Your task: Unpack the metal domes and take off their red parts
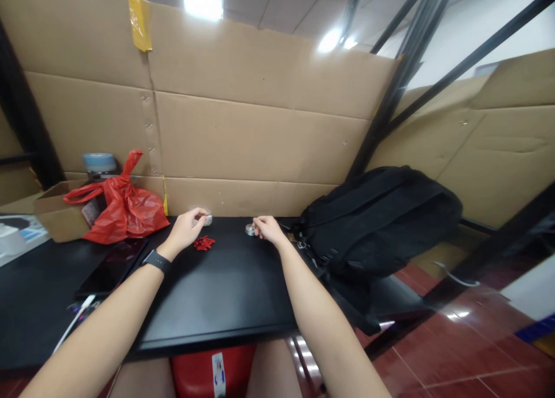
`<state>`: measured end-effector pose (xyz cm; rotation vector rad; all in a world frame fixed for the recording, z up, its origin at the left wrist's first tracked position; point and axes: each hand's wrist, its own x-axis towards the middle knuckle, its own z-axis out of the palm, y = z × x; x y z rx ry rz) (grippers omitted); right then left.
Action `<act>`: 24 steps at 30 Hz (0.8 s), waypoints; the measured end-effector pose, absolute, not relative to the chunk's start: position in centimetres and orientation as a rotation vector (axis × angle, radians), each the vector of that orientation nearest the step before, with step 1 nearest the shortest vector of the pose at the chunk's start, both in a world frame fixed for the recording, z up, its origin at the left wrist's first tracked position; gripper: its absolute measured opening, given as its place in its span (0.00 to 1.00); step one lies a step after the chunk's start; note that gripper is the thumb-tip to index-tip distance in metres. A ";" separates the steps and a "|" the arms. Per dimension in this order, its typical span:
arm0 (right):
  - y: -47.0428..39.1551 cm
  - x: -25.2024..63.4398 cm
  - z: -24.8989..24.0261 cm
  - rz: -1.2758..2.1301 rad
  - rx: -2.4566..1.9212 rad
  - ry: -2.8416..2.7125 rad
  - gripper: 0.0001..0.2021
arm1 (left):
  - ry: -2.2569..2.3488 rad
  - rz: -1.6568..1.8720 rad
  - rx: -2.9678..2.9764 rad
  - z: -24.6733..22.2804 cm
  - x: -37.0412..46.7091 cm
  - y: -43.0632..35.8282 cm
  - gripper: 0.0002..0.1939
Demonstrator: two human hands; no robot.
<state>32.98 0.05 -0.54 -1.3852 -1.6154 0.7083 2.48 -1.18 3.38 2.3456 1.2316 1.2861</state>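
Observation:
My left hand (187, 230), a dark watch on its wrist, is at the back of the black table, fingers curled together at a small whitish, see-through object (208, 219). What exactly this object is I cannot make out. Just in front of that hand lies a little heap of thin red pieces (204, 243), untouched. To the right, my right hand (269, 230) has its thumb and fingers closed at the edge of a small round silver metal object (250, 229), which rests on or just above the table. The fingers partly hide it.
A red plastic bag (125, 207) and a cardboard box (60, 213) stand at the left, with a dark tablet-like device (113, 268) and a white cable (76, 320) nearer. A black backpack (381, 218) lies at the right. Cardboard panels (251, 120) wall off the back.

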 end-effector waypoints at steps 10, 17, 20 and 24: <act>-2.6 29.3 -0.9 0.231 -1.560 -1.764 0.12 | 1.583 0.924 2.566 1.2 -0.6 -1.9 0.20; -5.2 28.3 -2.4 0.013 -1.978 -1.794 0.36 | 1.846 0.620 2.464 -0.8 -3.3 -3.8 0.32; -6.4 28.5 -2.9 0.088 -2.143 -1.769 0.40 | 1.887 0.508 2.427 -1.8 -3.4 -5.0 0.32; -7.6 28.6 -3.2 0.212 -2.292 -1.787 0.42 | 1.949 0.422 2.382 -2.5 -2.9 -6.2 0.31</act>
